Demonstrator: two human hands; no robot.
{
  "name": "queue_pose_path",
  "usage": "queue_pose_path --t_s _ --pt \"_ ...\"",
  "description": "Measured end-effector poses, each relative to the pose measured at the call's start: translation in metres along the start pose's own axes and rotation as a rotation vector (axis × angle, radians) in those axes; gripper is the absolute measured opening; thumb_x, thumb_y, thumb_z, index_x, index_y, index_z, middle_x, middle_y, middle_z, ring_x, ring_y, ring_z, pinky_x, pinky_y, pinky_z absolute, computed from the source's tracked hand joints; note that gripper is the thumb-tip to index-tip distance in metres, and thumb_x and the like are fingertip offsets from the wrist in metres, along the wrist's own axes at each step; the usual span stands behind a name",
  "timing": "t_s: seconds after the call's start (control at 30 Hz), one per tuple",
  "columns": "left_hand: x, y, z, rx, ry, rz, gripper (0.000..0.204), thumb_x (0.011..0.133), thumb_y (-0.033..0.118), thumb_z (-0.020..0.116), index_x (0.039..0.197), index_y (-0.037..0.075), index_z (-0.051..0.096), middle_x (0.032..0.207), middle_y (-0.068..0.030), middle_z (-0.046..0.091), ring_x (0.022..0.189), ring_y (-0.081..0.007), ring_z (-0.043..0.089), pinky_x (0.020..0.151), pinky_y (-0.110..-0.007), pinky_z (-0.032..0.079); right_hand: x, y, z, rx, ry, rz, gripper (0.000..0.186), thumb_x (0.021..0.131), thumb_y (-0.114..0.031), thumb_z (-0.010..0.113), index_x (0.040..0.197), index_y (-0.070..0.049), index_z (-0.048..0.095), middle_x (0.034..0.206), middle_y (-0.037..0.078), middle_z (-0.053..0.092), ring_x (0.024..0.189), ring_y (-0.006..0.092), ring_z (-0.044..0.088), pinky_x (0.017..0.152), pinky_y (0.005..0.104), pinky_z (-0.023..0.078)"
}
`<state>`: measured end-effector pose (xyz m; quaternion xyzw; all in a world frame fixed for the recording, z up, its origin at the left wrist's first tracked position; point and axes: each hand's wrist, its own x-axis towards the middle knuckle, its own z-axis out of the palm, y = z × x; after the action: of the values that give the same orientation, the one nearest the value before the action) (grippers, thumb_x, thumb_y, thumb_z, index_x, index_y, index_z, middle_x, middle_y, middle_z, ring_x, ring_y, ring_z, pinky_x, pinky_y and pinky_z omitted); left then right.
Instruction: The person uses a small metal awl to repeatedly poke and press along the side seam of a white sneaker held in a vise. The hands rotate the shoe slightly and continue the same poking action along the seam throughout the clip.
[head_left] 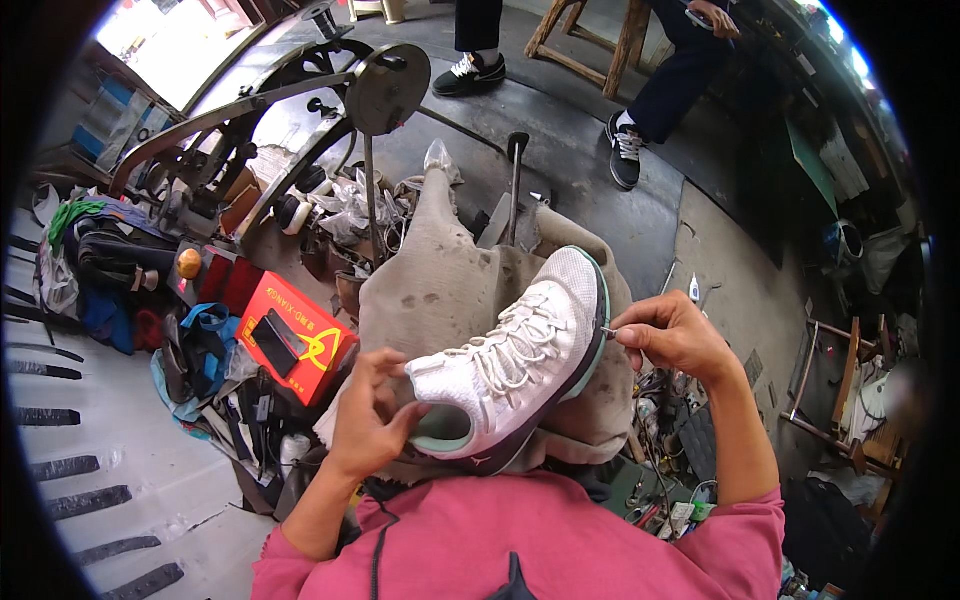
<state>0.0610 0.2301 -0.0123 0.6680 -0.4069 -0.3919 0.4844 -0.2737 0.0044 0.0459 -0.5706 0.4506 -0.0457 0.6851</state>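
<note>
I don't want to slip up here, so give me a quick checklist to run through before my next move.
1. White sneaker supported: ok, it rests on the grey cloth.
2. Left hand steadying it: ok, it grips the ankle collar.
3. Right hand on the small metal tool: ok, pinched between thumb and finger.
4. Tool tip set into the sole: cannot tell, it is at the edge near the toe but too small to judge.
5. Laces clear of the tool: ok.
6. Smartphone clear of both hands: ok, it lies on the red box.
</note>
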Motion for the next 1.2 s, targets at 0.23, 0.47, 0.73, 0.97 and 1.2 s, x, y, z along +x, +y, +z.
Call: queue_pose_path --t_s 0.23,0.47,0.73,0.97,1.2 --pt "-0.018 0.015 -0.022 -0.028 -0.020 0.005 0.010 0.098 0.004 0.071 0.092 -0.003 0.068 0.092 -0.0135 0.076 0.078 -0.0193 0.074 0.072 -0.031 0.057 -0.001 0.007 0.003 0.003 0.012 -0.039 0.025 0.101 -0.022 0.077 0.112 0.000 0.079 0.073 0.001 0.071 0.059 0.0027 0.055 0.051 0.0219 0.035" --pt "-0.025 0.031 -0.015 -0.888 -0.390 -0.070 0.017 0.106 0.016 0.063 0.098 0.002 0.059 0.099 -0.0193 0.074 0.090 -0.0284 0.073 0.085 -0.041 0.056 0.002 0.020 0.004 0.121 -0.008 -0.105 0.021 0.100 -0.020 0.077 0.107 -0.001 0.074 0.073 0.004 0.072 0.055 0.0025 0.054 0.048 0.0208 0.035" --pt "0.025 0.018 0.009 0.073 -0.702 -0.232 0.039 0.103 0.002 0.055 0.140 0.000 0.063 0.132 -0.0088 0.071 0.119 -0.0176 0.065 0.105 -0.036 0.051 0.009 0.031 0.001 0.197 -0.063 -0.146 0.022 0.099 -0.024 0.079 0.104 -0.002 0.075 0.075 0.003 0.073 0.062 0.0044 0.062 0.051 0.0216 0.038" --pt "0.047 -0.020 0.103 -0.488 -0.784 -0.548 0.045 0.109 0.011 0.054 0.154 0.004 0.053 0.149 -0.0116 0.061 0.133 -0.0218 0.059 0.115 -0.035 0.046 0.015 0.044 -0.008 0.164 -0.062 -0.057 0.022 0.098 -0.021 0.081 0.101 0.000 0.077 0.075 0.003 0.073 0.066 0.0082 0.066 0.058 0.0242 0.043" --pt "0.048 -0.035 0.135 -0.389 -0.772 -0.465 0.047 0.110 0.013 0.052 0.157 0.005 0.049 0.153 -0.0108 0.057 0.137 -0.0215 0.054 0.117 -0.034 0.042 0.014 0.031 -0.030 0.123 -0.151 -0.045 0.020 0.096 -0.017 0.082 0.098 0.002 0.077 0.075 0.002 0.072 0.069 0.0100 0.069 0.063 0.0261 0.050"
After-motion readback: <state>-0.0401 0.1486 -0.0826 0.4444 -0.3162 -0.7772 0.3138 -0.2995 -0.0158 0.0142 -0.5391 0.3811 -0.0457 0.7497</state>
